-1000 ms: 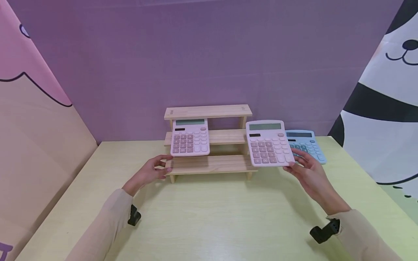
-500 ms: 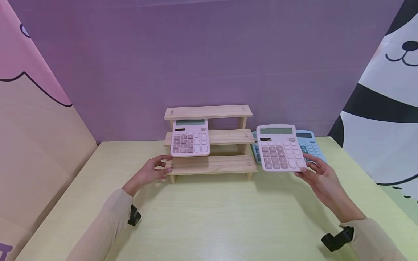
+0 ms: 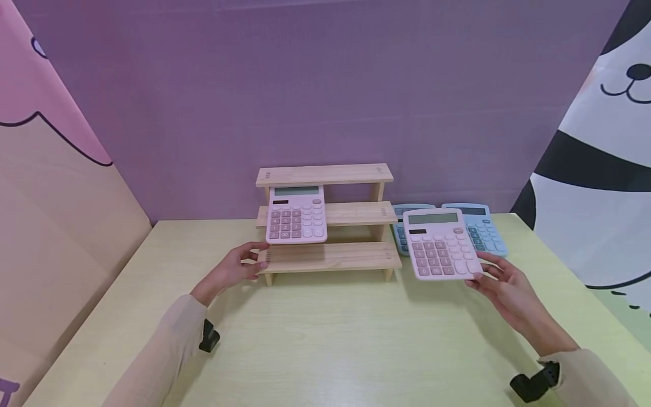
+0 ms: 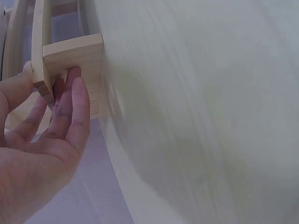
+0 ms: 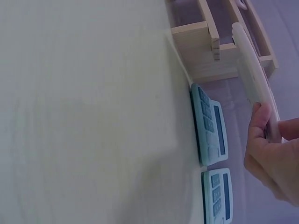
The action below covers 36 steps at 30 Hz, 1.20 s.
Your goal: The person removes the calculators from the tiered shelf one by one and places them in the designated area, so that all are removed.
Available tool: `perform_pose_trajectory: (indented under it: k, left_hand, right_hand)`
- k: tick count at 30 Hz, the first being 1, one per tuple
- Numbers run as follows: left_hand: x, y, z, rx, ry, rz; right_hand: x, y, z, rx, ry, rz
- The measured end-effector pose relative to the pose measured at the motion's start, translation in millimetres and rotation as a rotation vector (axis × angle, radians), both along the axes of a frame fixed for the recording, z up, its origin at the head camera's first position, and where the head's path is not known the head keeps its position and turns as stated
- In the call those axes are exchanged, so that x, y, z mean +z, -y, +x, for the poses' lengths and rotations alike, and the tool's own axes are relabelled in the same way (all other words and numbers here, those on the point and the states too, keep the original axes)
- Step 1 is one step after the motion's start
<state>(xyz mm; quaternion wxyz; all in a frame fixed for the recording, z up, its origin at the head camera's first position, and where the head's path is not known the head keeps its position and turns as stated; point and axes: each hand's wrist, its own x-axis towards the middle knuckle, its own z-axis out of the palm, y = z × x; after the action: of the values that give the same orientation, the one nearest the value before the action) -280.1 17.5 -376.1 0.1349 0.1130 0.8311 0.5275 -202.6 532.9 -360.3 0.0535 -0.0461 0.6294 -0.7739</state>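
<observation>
A three-tier wooden shelf (image 3: 330,257) stands on the table. At its left end my left hand (image 3: 241,263) grips the lowest board; in the left wrist view the thumb lies above the board and the fingers curl beneath. One pink calculator (image 3: 296,217) leans on the middle tier at the left. My right hand (image 3: 503,285) pinches a second pink calculator (image 3: 441,246) by its lower right corner, thumb in front. It hangs in the air right of the shelf, as the right wrist view confirms. Behind it are two blue calculators, a left one (image 5: 209,126) and a right one (image 3: 480,226).
The pale wooden table (image 3: 325,333) meets a purple cloth backdrop (image 3: 325,85) behind the shelf. Printed cartoon panels border the left and right sides. The left blue calculator sits close to the shelf's right end.
My right hand has moved right and down with the pink calculator, from the shelf's right end, uncovering part of the left blue calculator. My left hand has stayed on the shelf.
</observation>
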Motion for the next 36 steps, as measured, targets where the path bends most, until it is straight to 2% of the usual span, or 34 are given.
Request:
perform_pose_trajectory:
  k: [8,16,25,36]
  left_hand:
    - [-0.9,0.5,-1.0,0.004,0.002,0.002]
    - [-1.0,0.6,-0.9,-0.003,-0.002,0.003]
    - [-1.7,0.6,-1.9,0.000,-0.002,-0.001]
    - [-2.0,0.7,-2.3,0.010,0.006,-0.006]
  right_hand:
    - [-6.0,-3.2,1.8,0.001,0.064,0.082]
    - [-12.6,-3.2,1.3,-0.001,0.123,0.109]
    - [-19.7,-1.9,1.4,-0.026,0.183,0.230]
    - [-23.1,-0.2,2.8,-0.021,0.195,0.241]
